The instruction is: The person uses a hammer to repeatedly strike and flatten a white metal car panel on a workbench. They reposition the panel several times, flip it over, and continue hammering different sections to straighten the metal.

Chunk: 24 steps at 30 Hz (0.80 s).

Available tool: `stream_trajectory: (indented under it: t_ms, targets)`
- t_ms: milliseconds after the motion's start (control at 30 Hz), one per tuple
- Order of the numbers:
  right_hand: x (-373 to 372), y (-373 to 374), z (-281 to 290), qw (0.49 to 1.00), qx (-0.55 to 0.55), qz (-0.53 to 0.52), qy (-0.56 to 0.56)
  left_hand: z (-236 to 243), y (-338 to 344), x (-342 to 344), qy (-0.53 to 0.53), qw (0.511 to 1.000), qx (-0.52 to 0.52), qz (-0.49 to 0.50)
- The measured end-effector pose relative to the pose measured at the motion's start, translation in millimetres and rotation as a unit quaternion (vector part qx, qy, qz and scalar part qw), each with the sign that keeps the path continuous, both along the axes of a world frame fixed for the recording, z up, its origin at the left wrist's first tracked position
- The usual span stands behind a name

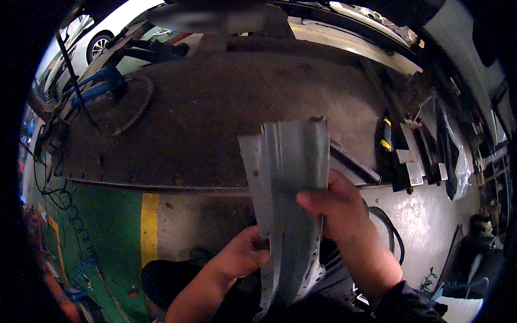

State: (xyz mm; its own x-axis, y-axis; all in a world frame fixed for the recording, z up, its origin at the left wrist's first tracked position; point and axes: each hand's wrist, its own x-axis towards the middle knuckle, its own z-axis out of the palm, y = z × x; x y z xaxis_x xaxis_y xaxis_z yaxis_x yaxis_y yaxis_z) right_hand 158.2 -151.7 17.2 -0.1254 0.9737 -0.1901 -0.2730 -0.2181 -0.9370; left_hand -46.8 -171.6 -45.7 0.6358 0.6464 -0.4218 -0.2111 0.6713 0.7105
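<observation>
A long grey sheet-metal panel [291, 167] with a raised channel and holes along its flanges is held upright in front of me, its top end over the table's near edge. My right hand [336, 207] grips its right edge, the thumb lying across the face and the other fingers behind, mostly hidden. Lower on the opposite edge, my left hand [245, 253] is closed around the flange, with its fingertips partly out of sight. The panel's lower end reaches down towards my dark clothing.
A dark, worn metal table [204, 102] spreads ahead. On its left lies a blue tool with a ribbed hose [142, 105]; a yellow-and-black handle [386, 134] and metal brackets [412, 169] are at the right. A coiled air hose [78, 226] hangs left. A white car [121, 24] stands beyond.
</observation>
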Motion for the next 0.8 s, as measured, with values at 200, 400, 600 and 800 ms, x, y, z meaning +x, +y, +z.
stream_trajectory:
  t_ms: [200,400,600,800]
  targets:
    - [-2.2,16.1,1.5,0.973,-0.048,0.042,0.221,-10.8,-4.1,-0.3,-0.189,0.973,-0.125,0.035]
    - [-9.9,14.7,-12.2,0.995,0.032,-0.052,-0.075,-13.8,-3.7,1.7,-0.170,0.959,-0.200,0.110]
    - [-22.0,-21.4,-32.9,0.946,0.103,-0.062,-0.301,-27.3,-7.2,0.4,-0.095,0.979,-0.070,0.166]
    - [-26.7,-22.4,-25.9,0.907,0.074,-0.072,-0.409,-29.8,-9.9,5.7,-0.079,0.967,-0.059,0.237]
